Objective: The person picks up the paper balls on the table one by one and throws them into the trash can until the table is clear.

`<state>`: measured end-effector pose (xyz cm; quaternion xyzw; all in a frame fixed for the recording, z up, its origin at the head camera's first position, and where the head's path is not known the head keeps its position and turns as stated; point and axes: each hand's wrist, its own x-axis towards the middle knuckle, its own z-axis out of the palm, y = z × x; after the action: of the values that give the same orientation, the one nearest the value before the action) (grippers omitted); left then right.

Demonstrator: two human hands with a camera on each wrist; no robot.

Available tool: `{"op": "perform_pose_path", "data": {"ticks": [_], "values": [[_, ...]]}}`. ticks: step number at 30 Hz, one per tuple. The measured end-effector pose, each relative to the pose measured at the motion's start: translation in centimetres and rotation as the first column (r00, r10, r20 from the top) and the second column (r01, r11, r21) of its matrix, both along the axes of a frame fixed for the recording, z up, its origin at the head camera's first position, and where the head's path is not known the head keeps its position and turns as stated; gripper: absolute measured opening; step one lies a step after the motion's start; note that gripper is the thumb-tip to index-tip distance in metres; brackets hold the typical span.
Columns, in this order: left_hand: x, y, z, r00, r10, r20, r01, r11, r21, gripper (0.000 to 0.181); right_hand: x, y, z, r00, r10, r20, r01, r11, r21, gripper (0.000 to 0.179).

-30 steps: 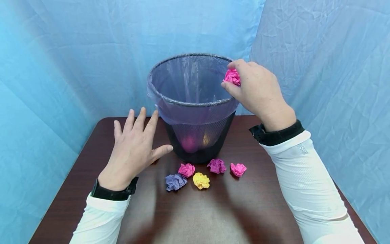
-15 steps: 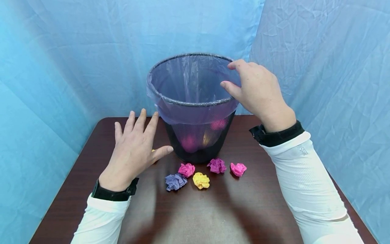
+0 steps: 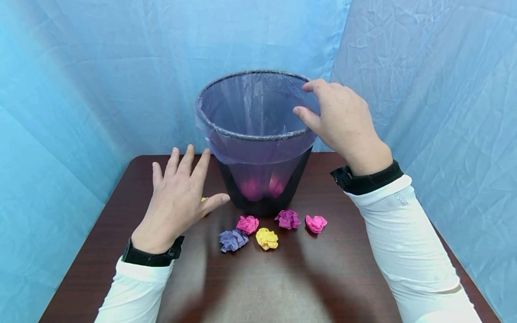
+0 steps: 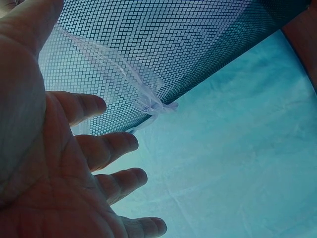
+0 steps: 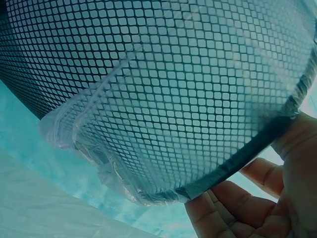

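Observation:
A black mesh wastebasket (image 3: 299, 172) lined with a translucent bag (image 3: 258, 150) stands upright at the back of the table. Pink crumpled paper balls (image 3: 251, 189) show through its lower mesh. My right hand (image 3: 343, 119) is at the basket's right rim, thumb and index finger parted over the opening with nothing between them. In the right wrist view its fingers (image 5: 237, 198) lie right at the bag-covered rim (image 5: 237, 161). My left hand (image 3: 175, 197) hovers left of the basket, fingers spread and holding nothing. The left wrist view has the bag's knotted corner (image 4: 153, 104) beyond its fingertips.
In front of the basket lie crumpled balls: blue (image 3: 233, 241), pink (image 3: 247, 224), yellow (image 3: 267, 239), purple (image 3: 287, 219) and a second pink ball (image 3: 316, 224). Another yellow piece (image 3: 204, 199) peeks out by my left thumb. Blue curtains (image 3: 161, 67) surround the dark table (image 3: 343, 255).
My right hand has let go of a pink paper ball, which has dropped inside the basket to its bottom. The left hand has barely moved.

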<state>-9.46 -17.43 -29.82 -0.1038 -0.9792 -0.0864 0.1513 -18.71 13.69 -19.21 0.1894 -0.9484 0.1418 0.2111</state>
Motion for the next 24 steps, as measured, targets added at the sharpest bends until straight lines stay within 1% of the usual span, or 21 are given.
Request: {"op": "perform_pose_path", "data": {"ticks": [6, 11, 19, 24], "values": [[0.1, 0.0, -0.1, 1.0, -0.002, 0.001, 0.002, 1.0, 0.005, 0.104, 0.1, 0.2, -0.1, 1.0, 0.005, -0.011, -0.005, 1.0, -0.021, 0.055], [0.0, 0.0, -0.1, 1.0, -0.002, 0.005, 0.002, 1.0, 0.004, 0.104, 0.2, 0.4, -0.3, 1.0, -0.005, -0.021, 0.004, 0.999, -0.038, 0.059], [0.0, 0.1, -0.2, 1.0, -0.001, 0.016, 0.001, 1.0, 0.001, 0.104, 0.3, 1.2, -0.7, 0.999, -0.012, -0.034, 0.009, 0.997, -0.079, 0.077], [0.0, 0.0, -0.3, 1.0, 0.004, 0.025, -0.004, 1.0, 0.004, 0.104, 0.4, 1.5, -1.1, 0.999, -0.009, -0.036, 0.006, 0.996, -0.085, 0.088]]}}
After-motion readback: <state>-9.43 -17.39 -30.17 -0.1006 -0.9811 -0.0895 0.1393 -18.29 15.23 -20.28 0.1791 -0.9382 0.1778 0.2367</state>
